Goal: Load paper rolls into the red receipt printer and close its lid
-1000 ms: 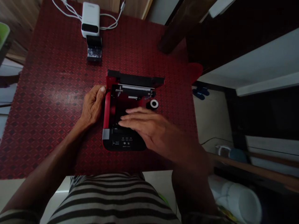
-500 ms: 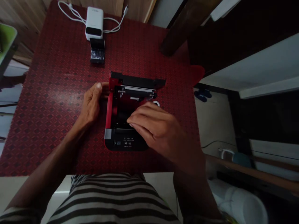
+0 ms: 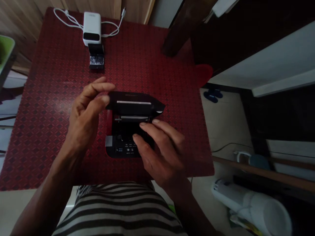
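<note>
A small red and black device (image 3: 123, 151), which looks like a portable printer, stands in front of me with buttons along its near edge. Its black lid (image 3: 135, 109) is tilted up over the dark inner compartment. My left hand (image 3: 85, 114) has the lid's left corner between thumb and fingers. Over the right side of the device is my right hand (image 3: 159, 152), its fingers apart at the compartment and nothing visible between them. What lies inside the compartment is too dark to make out.
Toward the back of the red patterned table (image 3: 59, 68) lie a white power bank (image 3: 92, 26) with a cable (image 3: 109, 23) and a small black box-like item (image 3: 96, 59). A dark post (image 3: 178, 32) rises at the back right beside a red rounded object (image 3: 204, 74).
My left hand has gone from the device's side to the lid's corner, and the lid has swung partly down. My right fingers have come out of the compartment and spread from a pinch.
</note>
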The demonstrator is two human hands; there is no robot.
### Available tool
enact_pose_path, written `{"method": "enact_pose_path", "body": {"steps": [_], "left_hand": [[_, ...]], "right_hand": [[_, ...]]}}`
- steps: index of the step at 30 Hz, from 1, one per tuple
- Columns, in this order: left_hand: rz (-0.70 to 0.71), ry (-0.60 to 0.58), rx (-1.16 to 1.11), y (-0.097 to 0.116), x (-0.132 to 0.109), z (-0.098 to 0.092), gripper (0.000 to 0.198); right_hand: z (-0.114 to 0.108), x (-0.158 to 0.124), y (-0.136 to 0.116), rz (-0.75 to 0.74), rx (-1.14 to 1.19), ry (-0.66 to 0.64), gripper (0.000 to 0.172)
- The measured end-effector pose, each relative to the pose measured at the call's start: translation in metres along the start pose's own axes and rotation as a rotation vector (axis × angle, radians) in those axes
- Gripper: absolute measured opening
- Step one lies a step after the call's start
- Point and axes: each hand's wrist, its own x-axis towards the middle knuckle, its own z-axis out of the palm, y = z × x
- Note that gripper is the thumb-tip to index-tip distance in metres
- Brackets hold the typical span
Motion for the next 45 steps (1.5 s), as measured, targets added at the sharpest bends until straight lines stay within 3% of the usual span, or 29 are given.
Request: {"method": "enact_pose_path", "body": {"steps": [3,5,12,21,30,35,40,45], "left_hand": [[-0.100,-0.045,-0.043,-0.010,-0.025,-0.014,0.063],[-0.185,-0.096,-0.077,-0.013,-0.039,-0.018,0.070],[-0.251,-0.144,-0.075,-0.003,-0.056,-0.013,0.065],[-0.246,-0.132,-0.059,0.001,-0.059,-0.009,0.067],[-0.226,-0.137,-0.041,-0.002,-0.058,-0.012,0.071],[-0.172,-0.122,0.026,-0.002,-0.060,-0.012,0.069],[-0.183,-0.077,0.006,0.001,-0.072,-0.014,0.065],[-0.263,-0.064,0.025,0.002,-0.081,-0.017,0.068]], "right_hand": [[0.003,-0.006,-0.004,0.012,-0.021,0.036,0.029],[0.005,-0.008,-0.007,0.024,-0.010,0.062,0.026],[0.009,-0.011,-0.014,0.077,-0.007,0.094,0.023],[0.011,-0.008,-0.012,0.071,0.111,0.032,0.030],[0.008,-0.004,-0.012,0.054,0.131,-0.003,0.022],[0.010,-0.010,-0.013,0.060,0.146,0.047,0.030],[0.005,-0.027,-0.008,0.130,0.154,0.211,0.041],[0.009,-0.056,-0.002,0.211,0.191,0.281,0.031]]}}
